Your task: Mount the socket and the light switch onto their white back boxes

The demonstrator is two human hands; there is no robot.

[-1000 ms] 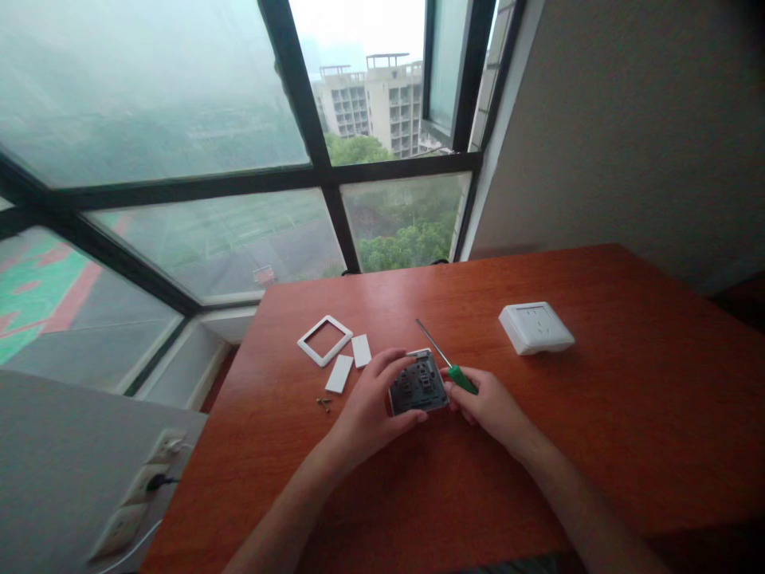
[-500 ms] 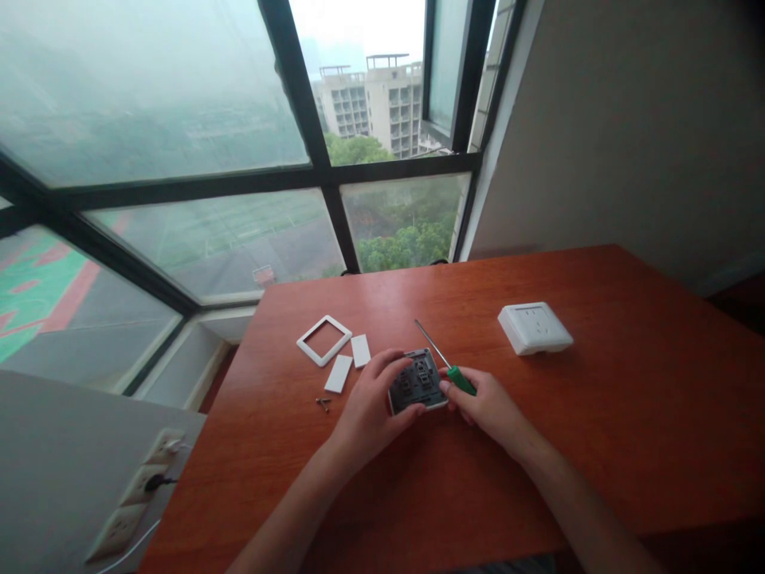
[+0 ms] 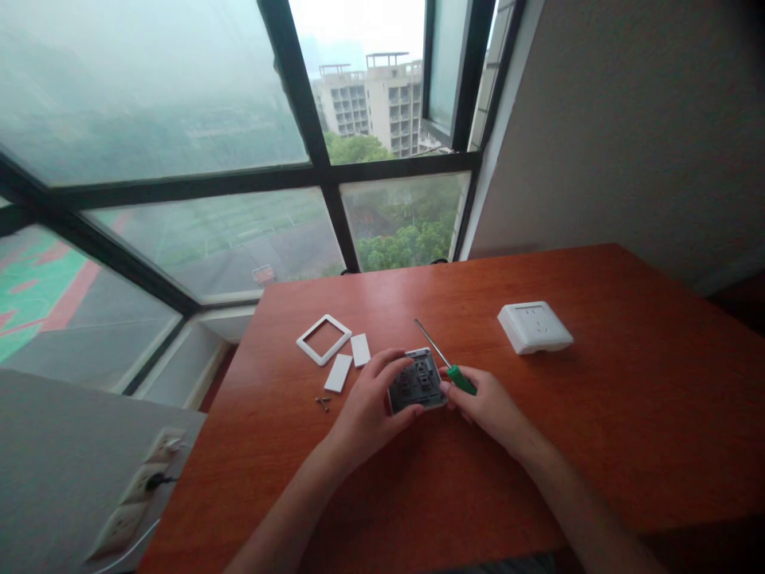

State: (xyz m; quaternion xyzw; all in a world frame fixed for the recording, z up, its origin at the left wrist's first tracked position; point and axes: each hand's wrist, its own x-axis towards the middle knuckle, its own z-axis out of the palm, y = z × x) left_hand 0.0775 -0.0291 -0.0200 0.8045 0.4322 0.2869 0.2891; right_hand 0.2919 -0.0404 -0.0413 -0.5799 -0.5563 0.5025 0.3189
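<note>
My left hand (image 3: 374, 395) grips the left side of an opened wall switch (image 3: 420, 376), its grey inner mechanism facing up. In my right hand (image 3: 484, 402) is a screwdriver (image 3: 460, 379) with a green handle, its metal shaft pointing up and to the left, away from the switch. The fingertips of that hand also touch the right edge of the switch. Left of my hands lie a white square frame (image 3: 323, 340), one white rocker plate (image 3: 360, 350), another white plate (image 3: 338, 373) and a few small screws (image 3: 323, 402).
A white socket box (image 3: 535, 327) sits on the right of the brown wooden table (image 3: 621, 414). Windows (image 3: 382, 215) rise beyond the far edge. Wall sockets (image 3: 140, 486) with a plugged-in cord are at the lower left.
Hardly anything differs. The switch appears to tilt very slightly in my hands; the screwdriver and the loose parts stay where they were.
</note>
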